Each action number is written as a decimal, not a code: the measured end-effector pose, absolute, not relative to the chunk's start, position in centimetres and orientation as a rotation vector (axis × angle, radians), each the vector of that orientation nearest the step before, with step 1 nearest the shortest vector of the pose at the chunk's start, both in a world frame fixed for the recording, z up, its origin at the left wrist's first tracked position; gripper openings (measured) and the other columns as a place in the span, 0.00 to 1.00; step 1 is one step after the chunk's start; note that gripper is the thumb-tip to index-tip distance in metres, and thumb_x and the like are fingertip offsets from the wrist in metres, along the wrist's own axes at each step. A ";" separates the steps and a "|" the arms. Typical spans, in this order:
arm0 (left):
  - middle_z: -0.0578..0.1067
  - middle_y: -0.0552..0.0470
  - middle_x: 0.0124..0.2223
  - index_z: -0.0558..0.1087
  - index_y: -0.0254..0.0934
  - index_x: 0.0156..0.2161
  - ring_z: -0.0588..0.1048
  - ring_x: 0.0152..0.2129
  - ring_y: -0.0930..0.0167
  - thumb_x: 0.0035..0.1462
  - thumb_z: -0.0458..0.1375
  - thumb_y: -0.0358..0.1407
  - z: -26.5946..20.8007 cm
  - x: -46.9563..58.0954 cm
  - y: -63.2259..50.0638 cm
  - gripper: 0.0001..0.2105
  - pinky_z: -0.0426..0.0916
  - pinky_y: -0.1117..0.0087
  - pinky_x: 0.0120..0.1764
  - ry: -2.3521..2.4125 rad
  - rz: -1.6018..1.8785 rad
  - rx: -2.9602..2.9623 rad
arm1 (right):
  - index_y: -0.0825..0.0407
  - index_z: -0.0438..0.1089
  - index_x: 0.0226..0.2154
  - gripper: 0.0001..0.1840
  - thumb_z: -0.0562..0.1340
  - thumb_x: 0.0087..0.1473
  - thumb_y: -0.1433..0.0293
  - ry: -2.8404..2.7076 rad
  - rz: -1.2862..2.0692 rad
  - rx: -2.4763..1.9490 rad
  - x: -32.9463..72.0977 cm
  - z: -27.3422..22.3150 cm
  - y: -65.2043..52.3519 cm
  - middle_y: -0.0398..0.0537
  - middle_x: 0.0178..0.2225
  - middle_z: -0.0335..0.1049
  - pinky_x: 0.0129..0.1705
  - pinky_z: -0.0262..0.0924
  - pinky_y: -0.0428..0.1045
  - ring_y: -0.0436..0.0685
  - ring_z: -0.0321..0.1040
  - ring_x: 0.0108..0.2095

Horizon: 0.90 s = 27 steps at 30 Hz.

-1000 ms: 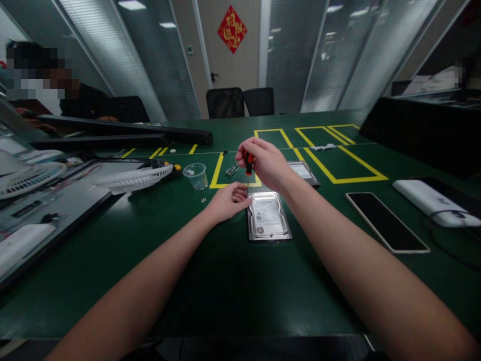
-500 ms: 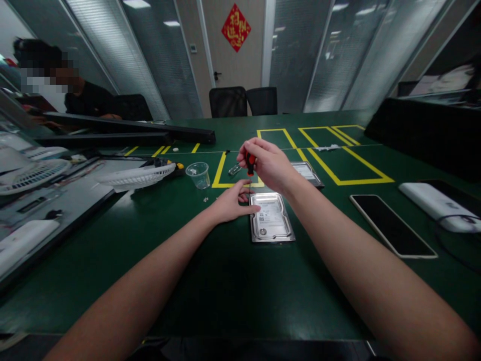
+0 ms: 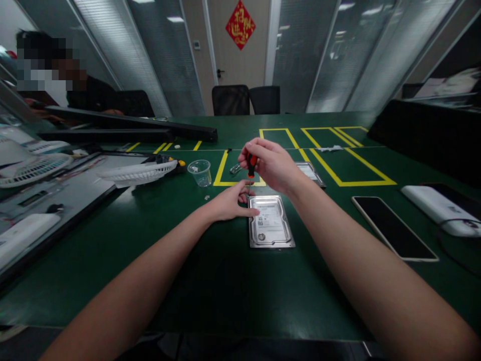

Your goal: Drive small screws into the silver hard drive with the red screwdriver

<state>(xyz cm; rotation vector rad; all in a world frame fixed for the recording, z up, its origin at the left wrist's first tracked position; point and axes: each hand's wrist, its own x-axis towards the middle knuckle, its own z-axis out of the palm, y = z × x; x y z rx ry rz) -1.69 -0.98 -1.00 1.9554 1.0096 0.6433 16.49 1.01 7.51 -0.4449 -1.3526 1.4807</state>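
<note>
A silver hard drive (image 3: 270,223) with a white label lies flat on the green table in front of me. My left hand (image 3: 235,201) grips its far left corner, thumb on the top face and fingers curled at the far edge. In my right hand (image 3: 268,159) is a red and black screwdriver (image 3: 251,168), held upright by the handle. Its thin shaft points down to the drive's far left corner; the tip is hard to make out beside my left fingers. Several tiny screws (image 3: 207,197) lie left of my left hand, near a clear plastic cup (image 3: 200,173).
A second hard drive (image 3: 310,173) lies behind my right wrist. To the right are a phone (image 3: 393,228) and a white power bank (image 3: 439,208). White fan parts (image 3: 139,172) and a large flat panel (image 3: 75,200) occupy the left. A person (image 3: 90,93) sits at the far left.
The view has tilted a little. Both hands keep their holds, with the screwdriver at the same corner; the near end of the drive looks slightly shifted toward me.
</note>
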 end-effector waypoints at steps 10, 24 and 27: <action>0.76 0.38 0.59 0.57 0.34 0.74 0.78 0.52 0.57 0.48 0.78 0.43 -0.2 -1.9 -1.4 0.53 0.72 0.50 0.57 0.950 0.575 1.931 | 0.53 0.73 0.32 0.09 0.67 0.66 0.70 -1.382 1.571 -0.446 16.7 8.0 0.2 0.46 0.32 0.77 0.36 0.66 0.45 0.50 0.73 0.31; 0.78 0.40 0.54 0.62 0.34 0.71 0.77 0.49 0.58 0.49 0.77 0.47 -0.6 -2.2 -1.4 0.49 0.71 0.52 0.56 0.937 0.622 2.055 | 0.52 0.74 0.28 0.19 0.56 0.68 0.65 -1.257 1.529 -0.421 15.5 6.9 0.4 0.45 0.25 0.67 0.31 0.57 0.47 0.51 0.61 0.26; 0.77 0.40 0.55 0.61 0.32 0.71 0.77 0.49 0.59 0.47 0.78 0.48 -0.8 -2.3 -1.3 0.51 0.70 0.52 0.56 0.934 0.616 2.041 | 0.53 0.74 0.28 0.17 0.57 0.66 0.66 -1.245 1.531 -0.428 15.5 6.9 0.4 0.45 0.24 0.67 0.30 0.56 0.47 0.51 0.61 0.25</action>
